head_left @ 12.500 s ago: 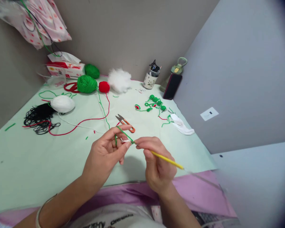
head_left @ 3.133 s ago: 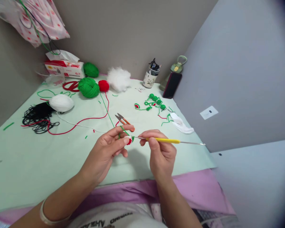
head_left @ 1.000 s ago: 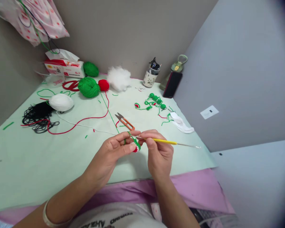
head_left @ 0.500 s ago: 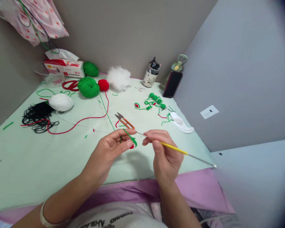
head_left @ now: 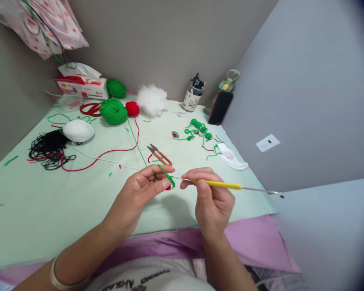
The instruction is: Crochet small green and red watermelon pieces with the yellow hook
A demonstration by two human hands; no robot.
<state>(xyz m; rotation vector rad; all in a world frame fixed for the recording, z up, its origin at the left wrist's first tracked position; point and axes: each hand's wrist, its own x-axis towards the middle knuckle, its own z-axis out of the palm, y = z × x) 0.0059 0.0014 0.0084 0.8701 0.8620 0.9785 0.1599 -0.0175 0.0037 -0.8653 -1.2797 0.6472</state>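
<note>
The left hand (head_left: 135,194) pinches the small red, white and green crochet piece (head_left: 172,182) between thumb and fingers, with the pointer finger stretched out and green yarn (head_left: 163,169) pulled tight from it. The right hand (head_left: 214,198) is curled around the yellow handle of the crochet hook (head_left: 224,184), thumb on top. Half a second ago the hook sloped more, and its tip was up near the orange thread snips (head_left: 164,157). Now it lies flatter, and the tip is right by the green edge; I can't tell if it is inside a stitch. The piece has hardly moved. It shows more green than three seconds ago, so the green row seems to be growing.
</note>
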